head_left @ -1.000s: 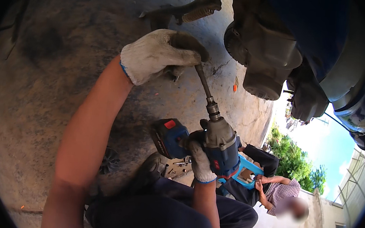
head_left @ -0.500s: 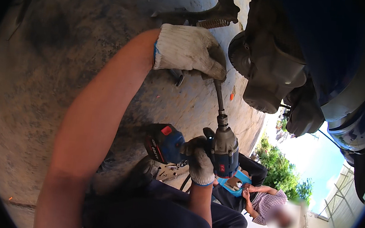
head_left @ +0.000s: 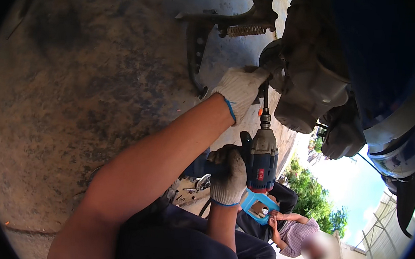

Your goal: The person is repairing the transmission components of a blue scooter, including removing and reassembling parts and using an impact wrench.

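Observation:
My right hand (head_left: 229,177), in a dirty white knit glove with a dark palm, is wrapped round the handle of a blue and grey cordless impact wrench (head_left: 263,156). A slim dark extension bar (head_left: 266,99) points up from its chuck. My left hand (head_left: 240,89), gloved the same way, is closed at the bar's upper end beside the dark underside of a motorbike engine (head_left: 310,84). The glove hides the very tip of the bar and whatever it meets. My left forearm crosses in front of the wrench's battery end.
A dark metal stand (head_left: 197,52) with a coil spring (head_left: 245,30) lies above my left hand. Blue bodywork (head_left: 372,50) hangs at the right. Below right, another person sits holding a light-blue plastic tray (head_left: 250,205). Loose small parts (head_left: 188,191) lie on the stained concrete floor (head_left: 99,70).
The wrench has moved up and right, with its bar nearer the engine. My left hand has shifted down and right, still at the bar's end, uncovering more of the metal stand.

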The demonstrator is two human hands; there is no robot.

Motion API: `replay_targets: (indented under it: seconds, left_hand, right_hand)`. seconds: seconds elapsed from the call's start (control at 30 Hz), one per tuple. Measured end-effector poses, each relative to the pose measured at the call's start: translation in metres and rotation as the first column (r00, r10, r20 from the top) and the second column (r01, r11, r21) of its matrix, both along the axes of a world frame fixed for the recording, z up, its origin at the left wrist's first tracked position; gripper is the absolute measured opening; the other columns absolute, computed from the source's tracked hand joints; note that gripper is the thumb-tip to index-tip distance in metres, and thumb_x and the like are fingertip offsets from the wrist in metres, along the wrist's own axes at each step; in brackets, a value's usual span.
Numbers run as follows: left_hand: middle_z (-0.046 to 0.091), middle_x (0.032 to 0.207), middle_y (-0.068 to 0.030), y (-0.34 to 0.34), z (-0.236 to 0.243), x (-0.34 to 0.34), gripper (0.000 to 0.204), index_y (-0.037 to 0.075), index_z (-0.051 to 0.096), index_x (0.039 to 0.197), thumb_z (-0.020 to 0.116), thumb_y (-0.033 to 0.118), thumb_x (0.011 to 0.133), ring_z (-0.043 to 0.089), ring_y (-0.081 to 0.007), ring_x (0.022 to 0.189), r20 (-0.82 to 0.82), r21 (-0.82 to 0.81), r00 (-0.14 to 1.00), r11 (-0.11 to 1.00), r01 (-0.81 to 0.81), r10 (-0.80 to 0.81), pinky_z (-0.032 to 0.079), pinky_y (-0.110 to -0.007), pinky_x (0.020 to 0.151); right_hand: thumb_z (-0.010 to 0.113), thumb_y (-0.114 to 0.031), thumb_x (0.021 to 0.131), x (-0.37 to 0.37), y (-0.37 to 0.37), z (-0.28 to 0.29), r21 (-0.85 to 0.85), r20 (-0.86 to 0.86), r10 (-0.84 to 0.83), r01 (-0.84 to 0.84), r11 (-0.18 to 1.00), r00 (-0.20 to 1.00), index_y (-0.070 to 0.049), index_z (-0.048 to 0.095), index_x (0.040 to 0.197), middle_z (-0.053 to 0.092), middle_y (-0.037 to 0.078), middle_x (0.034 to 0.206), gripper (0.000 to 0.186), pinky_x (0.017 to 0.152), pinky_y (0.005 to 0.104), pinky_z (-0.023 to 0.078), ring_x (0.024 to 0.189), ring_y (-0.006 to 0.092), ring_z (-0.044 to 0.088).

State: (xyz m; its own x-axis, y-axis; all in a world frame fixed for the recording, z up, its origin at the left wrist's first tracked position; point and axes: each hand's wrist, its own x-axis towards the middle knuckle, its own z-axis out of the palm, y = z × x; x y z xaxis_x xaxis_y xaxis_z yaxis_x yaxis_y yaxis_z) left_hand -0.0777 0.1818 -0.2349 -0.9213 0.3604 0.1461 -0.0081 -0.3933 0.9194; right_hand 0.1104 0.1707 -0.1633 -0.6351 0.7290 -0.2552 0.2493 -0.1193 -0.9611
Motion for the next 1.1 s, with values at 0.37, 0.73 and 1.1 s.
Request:
replay_targets:
  seconds: [0.37, 0.73, 1.1]
  left_hand:
    - [0.073, 0.110, -0.0202, 0.015, 0.022, -0.019, 0.028, 0.001, 0.070, 0.112, 0.061, 0.001, 0.085, 0.072, -0.0398, 0.101, -0.378, -0.256, 0.915, 0.933, -0.253, 0.144, 0.060, -0.044, 0.090]
    - [0.073, 0.102, -0.0143, 0.032, 0.019, -0.026, 0.015, 0.005, 0.073, 0.096, 0.063, 0.013, 0.087, 0.070, -0.0326, 0.097, -0.396, -0.226, 0.899, 0.930, -0.290, 0.184, 0.058, -0.042, 0.083]
    - [0.073, 0.099, -0.0152, 0.028, 0.014, -0.036, 0.016, 0.005, 0.071, 0.097, 0.065, 0.006, 0.082, 0.071, -0.0369, 0.096, -0.510, -0.269, 0.854, 0.924, -0.270, 0.101, 0.059, -0.047, 0.083]
  right_hand:
    - [0.063, -0.024, 0.104, -0.030, -0.002, -0.006, -0.151, -0.027, -0.073, 0.068, 0.986, 0.997, -0.004, 0.062, 0.100, 0.060, 0.007, 0.085, 0.020, 0.083, 0.0379, 0.048, 0.083, 0.0205, 0.059]
    - [0.057, -0.023, 0.106, -0.031, 0.011, -0.011, -0.188, -0.096, 0.088, -0.105, 0.977, 0.991, -0.001, 0.064, 0.110, 0.067, 0.008, 0.102, 0.024, 0.091, 0.0361, 0.051, 0.098, 0.0197, 0.064]
    - [0.052, -0.028, 0.109, -0.044, -0.020, -0.020, 0.527, 0.373, 0.048, -0.254, 0.811, 0.927, -0.002, 0.058, 0.140, 0.065, 0.013, 0.138, 0.041, 0.111, 0.0397, 0.049, 0.125, 0.0264, 0.065]
